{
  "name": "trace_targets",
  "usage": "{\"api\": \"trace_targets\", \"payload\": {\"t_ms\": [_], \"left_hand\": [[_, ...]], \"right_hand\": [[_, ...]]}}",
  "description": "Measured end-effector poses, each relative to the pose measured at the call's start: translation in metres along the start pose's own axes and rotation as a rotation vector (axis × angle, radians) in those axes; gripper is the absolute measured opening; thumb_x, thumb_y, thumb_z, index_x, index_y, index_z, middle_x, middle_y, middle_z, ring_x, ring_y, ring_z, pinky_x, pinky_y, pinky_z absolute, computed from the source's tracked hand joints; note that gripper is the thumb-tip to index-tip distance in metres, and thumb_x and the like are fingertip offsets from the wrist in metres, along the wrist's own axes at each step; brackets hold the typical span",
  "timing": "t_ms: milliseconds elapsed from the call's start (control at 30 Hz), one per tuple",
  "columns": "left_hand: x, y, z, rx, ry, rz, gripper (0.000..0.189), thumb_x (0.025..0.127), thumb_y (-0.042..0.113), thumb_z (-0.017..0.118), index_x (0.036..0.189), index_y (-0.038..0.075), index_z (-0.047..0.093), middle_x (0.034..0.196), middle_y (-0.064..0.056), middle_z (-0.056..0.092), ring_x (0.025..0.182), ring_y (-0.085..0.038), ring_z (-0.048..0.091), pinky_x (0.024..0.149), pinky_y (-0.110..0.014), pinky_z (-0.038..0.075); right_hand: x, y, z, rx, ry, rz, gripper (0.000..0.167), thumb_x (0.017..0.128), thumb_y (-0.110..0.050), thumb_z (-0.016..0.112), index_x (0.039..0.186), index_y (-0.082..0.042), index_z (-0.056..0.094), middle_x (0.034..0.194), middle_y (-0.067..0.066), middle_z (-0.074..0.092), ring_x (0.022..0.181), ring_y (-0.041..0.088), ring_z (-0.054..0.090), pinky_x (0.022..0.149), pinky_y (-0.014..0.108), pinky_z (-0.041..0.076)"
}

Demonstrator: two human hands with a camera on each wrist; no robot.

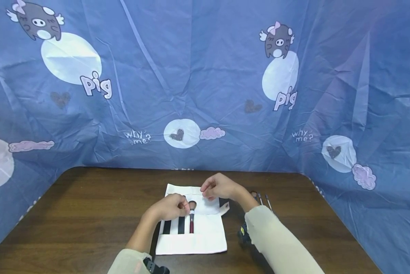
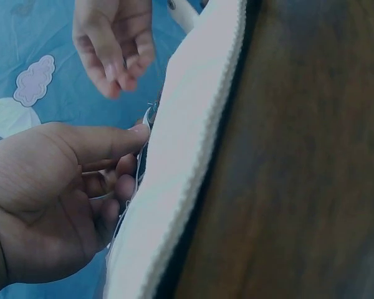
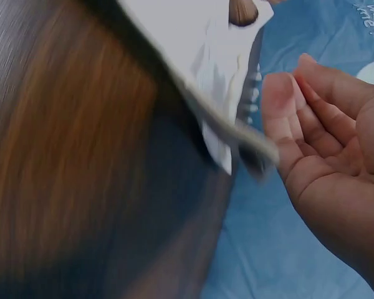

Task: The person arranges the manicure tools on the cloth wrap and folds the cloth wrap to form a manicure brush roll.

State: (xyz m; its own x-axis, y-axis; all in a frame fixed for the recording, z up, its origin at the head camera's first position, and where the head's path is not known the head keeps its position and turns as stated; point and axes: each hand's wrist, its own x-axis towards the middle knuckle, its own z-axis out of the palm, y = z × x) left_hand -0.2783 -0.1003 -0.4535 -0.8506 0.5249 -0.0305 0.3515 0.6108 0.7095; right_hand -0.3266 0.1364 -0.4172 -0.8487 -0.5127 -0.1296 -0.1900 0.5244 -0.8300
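Observation:
A white brush roll [image 1: 209,238] lies unrolled on the table, with black strips inside. A makeup brush [image 1: 192,220] with a dark red handle lies upright in it, its bristles toward the far side. My left hand [image 1: 172,206] is over the roll's left half, beside the brush. In the left wrist view, its thumb and fingers pinch a thin white edge of the roll; whatever lies behind the fingers is hidden. My right hand [image 1: 222,187] hovers above the roll's far right corner. Its fingers [image 3: 280,106] are loosely bent and hold nothing in the right wrist view.
Several more brushes [image 1: 267,201] lie right of the roll, partly behind the right forearm. A short strap [image 1: 224,208] sticks out from the roll's right side. The brown wooden table [image 1: 98,213] ends at a blue patterned curtain [image 1: 177,95].

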Motion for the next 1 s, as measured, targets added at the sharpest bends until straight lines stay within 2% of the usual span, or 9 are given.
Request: {"api": "trace_targets", "payload": {"t_ms": [167,267,500,600,833,1000], "left_hand": [[0.0,0.001,0.001,0.002,0.016,0.001,0.012,0.092,0.004,0.071,0.082,0.011,0.071,0.074,0.004,0.061,0.07,-0.013,0.052,0.065,-0.03,0.044],[0.0,0.002,0.001,-0.005,0.023,0.008,0.014,0.092,0.003,0.071,0.081,0.012,0.071,0.074,0.004,0.062,0.07,-0.013,0.052,0.064,-0.031,0.044],[0.001,0.007,0.001,0.007,0.051,0.074,0.011,0.092,0.005,0.071,0.083,0.01,0.069,0.076,0.004,0.062,0.072,-0.013,0.054,0.065,-0.031,0.045],[0.003,0.012,0.001,0.012,0.058,0.098,0.009,0.092,0.005,0.072,0.086,0.009,0.068,0.077,0.004,0.062,0.073,-0.012,0.055,0.068,-0.03,0.046],[0.01,0.02,0.006,0.016,0.052,0.119,0.008,0.089,0.003,0.075,0.086,0.008,0.07,0.074,0.004,0.061,0.071,-0.012,0.055,0.068,-0.03,0.046],[0.014,0.022,0.011,0.028,0.027,0.1,0.007,0.087,0.004,0.078,0.086,0.008,0.073,0.073,0.004,0.061,0.07,-0.011,0.053,0.066,-0.028,0.044]], "right_hand": [[-0.013,0.007,-0.021,-0.043,0.04,-0.041,0.018,0.095,-0.001,0.068,0.109,0.009,0.069,0.089,0.009,0.072,0.088,0.035,0.072,0.075,0.037,0.06],[-0.022,0.016,-0.034,-0.07,0.067,-0.057,0.017,0.095,-0.003,0.068,0.108,0.008,0.07,0.091,0.01,0.072,0.089,0.037,0.072,0.074,0.036,0.06],[-0.047,0.04,-0.057,-0.161,0.131,-0.082,0.016,0.094,-0.005,0.069,0.105,0.006,0.07,0.085,0.007,0.07,0.075,0.019,0.066,0.068,0.035,0.058],[-0.058,0.051,-0.064,-0.184,0.149,-0.077,0.016,0.094,-0.003,0.069,0.105,0.008,0.068,0.08,0.005,0.067,0.071,0.016,0.063,0.065,0.036,0.057],[-0.079,0.071,-0.08,-0.223,0.163,-0.083,0.012,0.091,0.002,0.068,0.101,0.009,0.068,0.076,0.004,0.065,0.065,0.018,0.06,0.057,0.026,0.051],[-0.089,0.084,-0.087,-0.214,0.176,-0.063,0.011,0.088,0.007,0.066,0.099,0.008,0.067,0.079,0.006,0.068,0.064,0.021,0.061,0.055,0.026,0.05]]}}
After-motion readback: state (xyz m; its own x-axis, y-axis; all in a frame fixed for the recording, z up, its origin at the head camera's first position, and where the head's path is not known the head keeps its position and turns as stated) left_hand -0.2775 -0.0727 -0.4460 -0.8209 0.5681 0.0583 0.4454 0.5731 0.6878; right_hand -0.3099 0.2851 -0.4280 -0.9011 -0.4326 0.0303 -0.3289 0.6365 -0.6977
